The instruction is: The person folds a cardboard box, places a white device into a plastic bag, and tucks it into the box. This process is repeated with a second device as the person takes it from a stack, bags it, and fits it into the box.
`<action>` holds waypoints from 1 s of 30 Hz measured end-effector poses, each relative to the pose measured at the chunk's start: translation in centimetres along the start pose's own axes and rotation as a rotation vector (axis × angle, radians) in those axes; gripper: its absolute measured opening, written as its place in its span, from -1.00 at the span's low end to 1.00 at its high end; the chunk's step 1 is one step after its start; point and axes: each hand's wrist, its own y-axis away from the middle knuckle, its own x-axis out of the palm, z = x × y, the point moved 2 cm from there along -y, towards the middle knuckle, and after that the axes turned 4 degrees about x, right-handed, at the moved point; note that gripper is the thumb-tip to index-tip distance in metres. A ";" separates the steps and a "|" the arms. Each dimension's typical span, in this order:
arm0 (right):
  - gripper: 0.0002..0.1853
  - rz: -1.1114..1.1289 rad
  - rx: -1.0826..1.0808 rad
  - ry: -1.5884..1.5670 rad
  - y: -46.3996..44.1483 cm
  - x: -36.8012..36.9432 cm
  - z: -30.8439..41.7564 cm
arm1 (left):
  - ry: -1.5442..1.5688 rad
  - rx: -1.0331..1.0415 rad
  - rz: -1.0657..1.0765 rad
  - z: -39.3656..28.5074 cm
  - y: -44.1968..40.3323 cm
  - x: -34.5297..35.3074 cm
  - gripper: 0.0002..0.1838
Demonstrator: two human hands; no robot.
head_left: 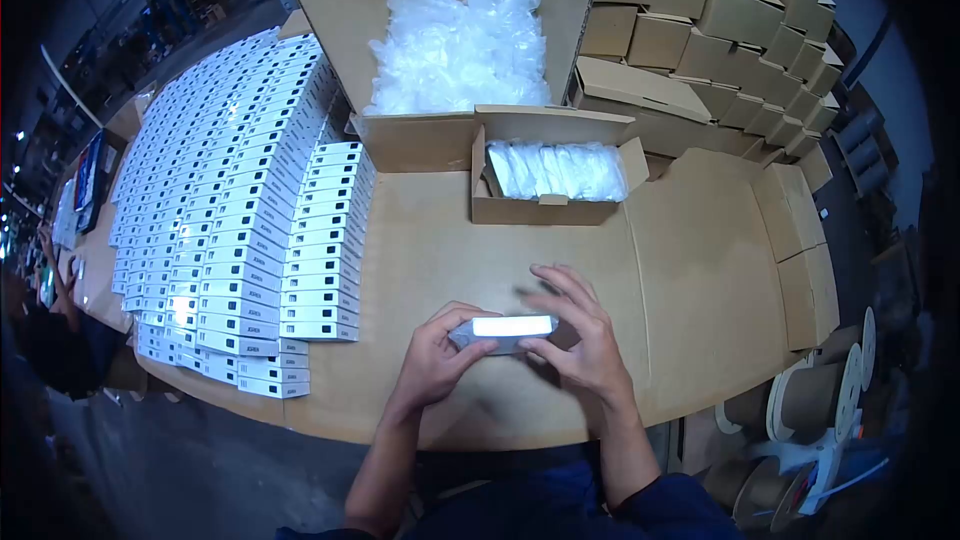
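My left hand [436, 354] grips the left end of a small flat packet [512, 327], with the thumb on its near side. The packet has a bright white face and greyish, shiny plastic-like edges; I cannot tell what is inside. At its right end, the thumb of my right hand [583, 340] touches the near corner. The other right fingers are spread and raised past the packet, a little blurred. Beyond my hands stands an open brown carton [545, 212] holding a row of flat items in clear plastic bags [556, 170].
Stacked white boxes [240, 230] cover the table's left side. A large carton [415, 145] full of clear plastic bags [460, 50] stands at the back. Brown cartons [700, 30] pile up at the back right; spools [815, 390] stand off the right edge. Another person [60, 330] is far left.
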 end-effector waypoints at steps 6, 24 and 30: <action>-0.71 0.222 -0.087 0.063 -1.9 -1.6 0.7 | -0.144 0.093 0.055 -0.7 -2.1 -0.8 -0.74; -0.81 -0.415 -0.088 0.175 -13.7 0.6 0.7 | -1.180 0.456 -0.254 -1.6 -11.2 -3.4 -0.37; -0.75 -0.436 -0.146 0.204 -14.4 3.9 -0.2 | -1.088 0.313 -0.259 -1.2 -10.0 -4.0 -0.40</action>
